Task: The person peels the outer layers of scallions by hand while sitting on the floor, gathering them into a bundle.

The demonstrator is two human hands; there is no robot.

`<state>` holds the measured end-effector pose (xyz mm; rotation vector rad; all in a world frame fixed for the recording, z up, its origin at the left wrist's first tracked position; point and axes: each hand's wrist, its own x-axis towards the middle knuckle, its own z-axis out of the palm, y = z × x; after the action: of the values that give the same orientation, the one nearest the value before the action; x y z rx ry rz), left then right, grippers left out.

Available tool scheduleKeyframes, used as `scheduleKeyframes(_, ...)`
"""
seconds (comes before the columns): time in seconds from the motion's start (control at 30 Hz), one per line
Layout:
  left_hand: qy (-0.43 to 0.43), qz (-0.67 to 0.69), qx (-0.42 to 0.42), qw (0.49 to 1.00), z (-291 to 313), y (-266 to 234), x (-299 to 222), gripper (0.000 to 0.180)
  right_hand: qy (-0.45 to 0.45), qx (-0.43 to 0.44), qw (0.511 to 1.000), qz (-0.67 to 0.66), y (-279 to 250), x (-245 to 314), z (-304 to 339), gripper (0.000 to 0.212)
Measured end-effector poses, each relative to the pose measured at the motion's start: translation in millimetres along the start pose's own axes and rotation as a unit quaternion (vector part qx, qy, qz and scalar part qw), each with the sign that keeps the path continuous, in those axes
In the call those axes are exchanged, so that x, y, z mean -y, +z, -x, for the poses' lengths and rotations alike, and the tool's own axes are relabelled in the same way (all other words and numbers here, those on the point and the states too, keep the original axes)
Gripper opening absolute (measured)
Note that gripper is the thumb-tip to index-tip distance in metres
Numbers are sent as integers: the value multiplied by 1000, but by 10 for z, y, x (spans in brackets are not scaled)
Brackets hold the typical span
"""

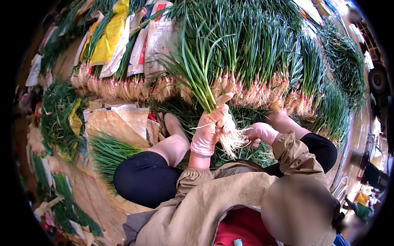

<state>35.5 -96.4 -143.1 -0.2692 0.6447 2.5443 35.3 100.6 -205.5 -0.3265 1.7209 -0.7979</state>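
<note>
Upright in the middle is a bunch of green garlic (201, 84), its long leaves fanned upward and its pale, stringy roots hanging down. My left hand (209, 125), in a pale pink glove, is closed around its lower stems, just above the roots. My right hand (262, 133), gloved alike, sits beside the root tips on the right. Its fingers are curled, and whatever they may grip is hidden. Loose green leaves (242, 153) lie below both hands, between my bent legs.
A long row of upright green garlic (254, 53) stands ahead, roots toward me. Woven sacks, one yellow (108, 37), cover its left part. A flattened sack (117, 123) lies left, near another garlic pile (111, 153) by my left knee. Leaf heaps (61, 115) lie farther left.
</note>
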Motion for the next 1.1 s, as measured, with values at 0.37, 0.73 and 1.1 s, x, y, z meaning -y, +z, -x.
scheduleKeyframes(0.37, -120, 55, -10, 991, -204, -161, 149, 31, -307, -200, 919, -147, -708, 540, -249, 45)
scheduleKeyframes(0.73, -75, -5, 7, 997, -63, 62, 48, 28, 53, -432, 900, 1, -625, 109, -39, 33)
scheduleKeyframes(1.1, -61, -83, -183, 978, -324, -294, 297, 36, 106, -465, 878, 32, -1431, 386, -499, 43)
